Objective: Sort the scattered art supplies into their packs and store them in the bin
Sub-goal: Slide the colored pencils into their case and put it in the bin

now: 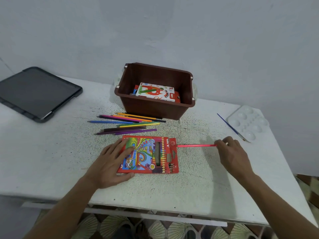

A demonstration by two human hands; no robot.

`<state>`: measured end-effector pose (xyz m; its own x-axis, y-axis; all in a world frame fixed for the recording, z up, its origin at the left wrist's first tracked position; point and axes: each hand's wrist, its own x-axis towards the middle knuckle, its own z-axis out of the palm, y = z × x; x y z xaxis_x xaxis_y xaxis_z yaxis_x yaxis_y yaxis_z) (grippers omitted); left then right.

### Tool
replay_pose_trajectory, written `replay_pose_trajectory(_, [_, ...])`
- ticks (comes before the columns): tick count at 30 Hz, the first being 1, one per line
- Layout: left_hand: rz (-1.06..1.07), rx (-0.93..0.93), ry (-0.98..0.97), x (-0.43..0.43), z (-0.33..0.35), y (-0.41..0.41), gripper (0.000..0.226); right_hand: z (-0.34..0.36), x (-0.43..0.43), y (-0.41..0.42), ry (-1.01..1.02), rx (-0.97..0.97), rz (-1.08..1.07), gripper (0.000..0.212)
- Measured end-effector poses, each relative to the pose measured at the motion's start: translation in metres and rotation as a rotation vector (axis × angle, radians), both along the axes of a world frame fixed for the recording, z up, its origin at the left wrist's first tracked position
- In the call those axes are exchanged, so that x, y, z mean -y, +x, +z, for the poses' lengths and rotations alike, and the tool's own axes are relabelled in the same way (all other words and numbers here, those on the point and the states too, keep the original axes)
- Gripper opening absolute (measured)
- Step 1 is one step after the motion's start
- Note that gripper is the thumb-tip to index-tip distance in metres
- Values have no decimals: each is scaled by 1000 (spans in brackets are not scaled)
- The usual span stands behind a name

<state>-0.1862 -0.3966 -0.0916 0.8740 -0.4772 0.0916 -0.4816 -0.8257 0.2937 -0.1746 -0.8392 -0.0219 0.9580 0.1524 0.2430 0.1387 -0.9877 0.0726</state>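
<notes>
Your left hand [112,163] presses flat, fingers spread, on the coloured-pencil pack [150,155] at table centre; your right hand [232,152], at 3 o'clock, pinches a pink pencil [196,145] (tip entering the pack). The bin [155,107] sits at 12.

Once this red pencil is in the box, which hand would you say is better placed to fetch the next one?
Probably the right hand: it feeds the red pencil into the box, which the left hand pins flat; the loose pencils lie just beyond.

We see a red pencil box [151,155] lying flat, loose colored pencils [127,123] behind it, a brown bin [155,107] beyond.
</notes>
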Motion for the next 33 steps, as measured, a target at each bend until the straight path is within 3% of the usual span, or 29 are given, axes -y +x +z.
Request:
replay_pose_trajectory(13, [-4, 1, -7, 1, 1, 0, 86, -22, -42, -16, 109, -60, 191, 22])
replay_pose_trajectory(18, [-3, -1, -4, 0, 1, 1, 86, -30, -83, -26, 282, -67, 283, 20])
replay_pose_trajectory(22, [4, -9, -1, 0, -1, 1, 87, -44, -115, -35, 475, -102, 328, 34])
replay_pose_trajectory(28, [8, -4, 5, 0, -2, 1, 87, -54, -117, -47, 715, -63, 192, 31])
replay_pose_trajectory(33, [12, -2, 21, 0, -2, 1, 86, -61, -119, -48, 695, -62, 182, 33])
